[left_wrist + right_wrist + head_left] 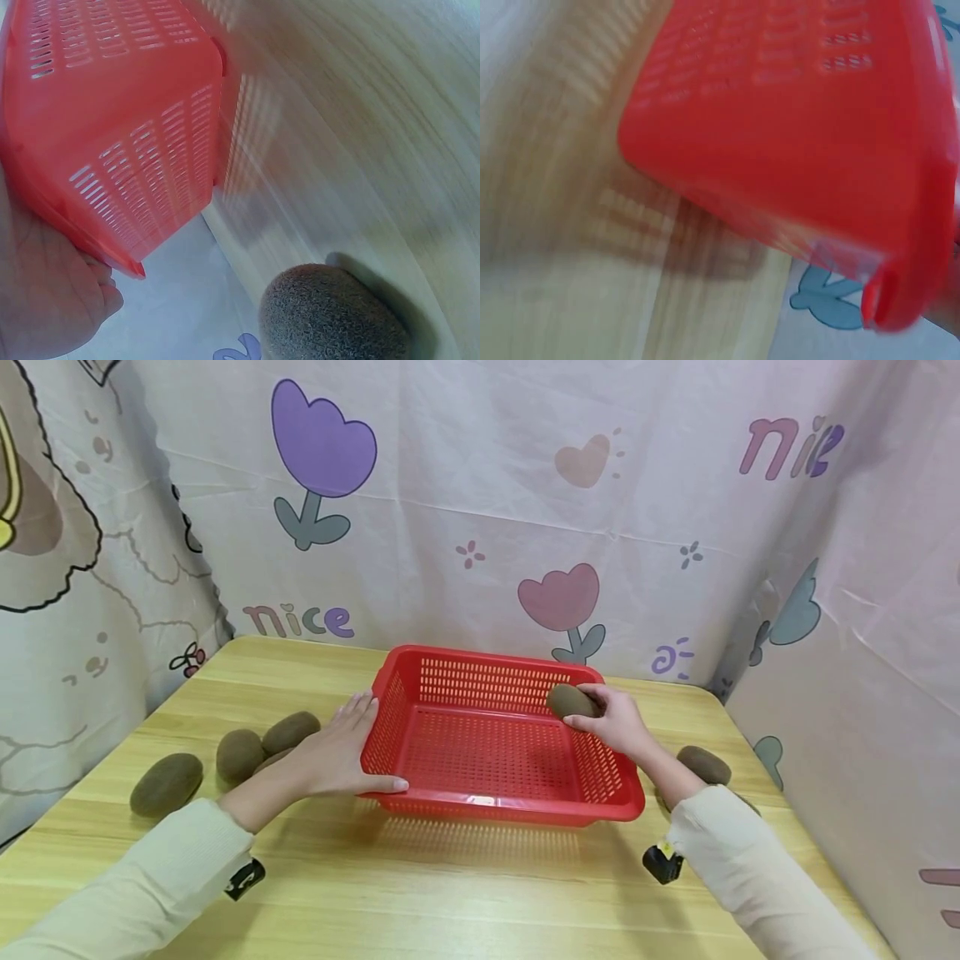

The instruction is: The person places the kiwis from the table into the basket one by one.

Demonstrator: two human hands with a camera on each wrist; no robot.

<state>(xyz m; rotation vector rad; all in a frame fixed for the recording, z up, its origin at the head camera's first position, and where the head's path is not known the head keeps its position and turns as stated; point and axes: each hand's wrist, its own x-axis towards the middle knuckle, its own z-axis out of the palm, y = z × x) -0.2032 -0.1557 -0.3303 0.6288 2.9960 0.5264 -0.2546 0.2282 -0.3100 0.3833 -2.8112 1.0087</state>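
Observation:
A red plastic basket (487,797) with slotted walls stands on the table, its floor bare. My left hand (337,752) rests on its left rim, fingers extended along the edge and thumb lying over the front rim; the left wrist view shows this hand (49,292) against the rim. My right hand (617,718) holds a brown kiwi (570,702) between thumb and fingers, over the right inner side of the basket near the back corner. In the right wrist view the basket (780,142) hides the kiwi and nearly all of the hand.
Left of the basket lie several kiwis, among them one kiwi (167,785) nearest the table's left edge. Another kiwi (703,764) lies right of the basket, with more brown partly hidden behind my right forearm. A printed curtain (465,468) hangs behind the wooden table (450,902).

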